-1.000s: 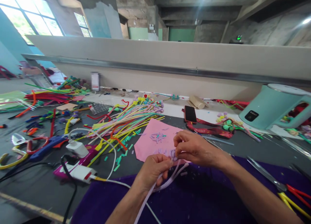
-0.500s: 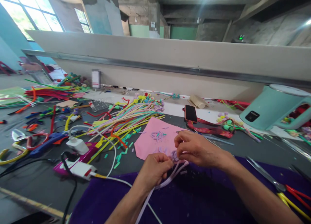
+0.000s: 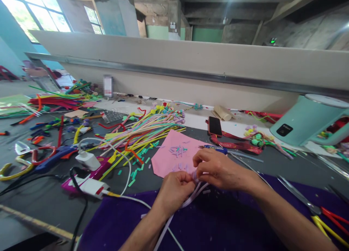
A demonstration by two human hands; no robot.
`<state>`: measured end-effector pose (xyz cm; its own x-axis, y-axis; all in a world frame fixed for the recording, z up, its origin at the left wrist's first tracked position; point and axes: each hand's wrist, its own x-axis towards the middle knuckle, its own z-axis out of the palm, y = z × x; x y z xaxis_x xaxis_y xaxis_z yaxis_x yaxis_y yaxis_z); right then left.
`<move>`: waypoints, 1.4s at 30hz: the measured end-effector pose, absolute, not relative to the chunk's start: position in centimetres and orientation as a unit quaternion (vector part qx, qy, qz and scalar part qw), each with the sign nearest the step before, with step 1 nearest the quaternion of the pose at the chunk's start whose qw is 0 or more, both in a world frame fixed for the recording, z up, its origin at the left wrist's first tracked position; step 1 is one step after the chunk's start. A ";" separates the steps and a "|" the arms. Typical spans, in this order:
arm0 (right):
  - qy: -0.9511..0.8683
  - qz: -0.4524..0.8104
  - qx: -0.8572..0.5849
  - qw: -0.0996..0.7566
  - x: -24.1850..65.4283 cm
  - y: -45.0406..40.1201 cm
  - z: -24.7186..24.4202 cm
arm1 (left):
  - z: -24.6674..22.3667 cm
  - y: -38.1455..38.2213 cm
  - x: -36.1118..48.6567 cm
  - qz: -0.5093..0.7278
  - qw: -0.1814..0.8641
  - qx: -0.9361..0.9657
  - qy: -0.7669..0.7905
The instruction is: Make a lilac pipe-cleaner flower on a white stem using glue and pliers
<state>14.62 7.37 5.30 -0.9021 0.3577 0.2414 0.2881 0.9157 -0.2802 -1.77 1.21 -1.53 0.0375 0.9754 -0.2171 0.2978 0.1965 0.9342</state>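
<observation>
Both hands meet over the near edge of a pink sheet point(image 3: 160, 160). My left hand point(image 3: 177, 191) pinches a small lilac fuzzy piece point(image 3: 194, 175), mostly covered by the fingers. From the right, my right hand point(image 3: 212, 167) has its fingers closed on the same piece. Pale lilac stems point(image 3: 192, 199) hang from it and curve down over the dark purple cloth point(image 3: 122, 222). Short lilac and green snippets point(image 3: 178, 151) lie on the sheet. Behind my right hand are blue-handled pliers point(image 3: 218, 148), partly hidden.
Long coloured stems point(image 3: 144, 127) are heaped behind left. A purple power strip point(image 3: 71, 185) with white plugs, and scissors point(image 3: 24, 164), lie at left. A phone point(image 3: 215, 126) and a mint kettle point(image 3: 305, 120) stand or lie behind right. More scissors point(image 3: 311, 207) rest at right.
My right hand has shifted slightly left, closer to my left hand, and the lilac piece is more covered. The blue pliers handle behind my right hand now shows.
</observation>
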 end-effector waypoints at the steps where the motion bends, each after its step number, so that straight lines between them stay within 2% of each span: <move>1: -0.968 0.117 -0.168 0.143 14.6 7.4 5.3 | -1.5 1.2 -1.8 0.342 0.473 0.542 0.604; 9: -0.969 0.107 -0.169 0.143 14.4 7.5 4.9 | -1.1 1.1 -1.7 0.323 0.412 0.583 0.622; 42: -0.970 0.092 -0.162 0.159 14.4 7.7 4.6 | -0.8 1.0 -1.8 0.330 0.397 0.584 0.626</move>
<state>14.40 7.71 4.62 -0.8970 0.3438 0.2778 0.2857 0.9306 -0.2290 -1.81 1.00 -0.81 -0.0023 0.9938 -0.1116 0.4703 0.0996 0.8769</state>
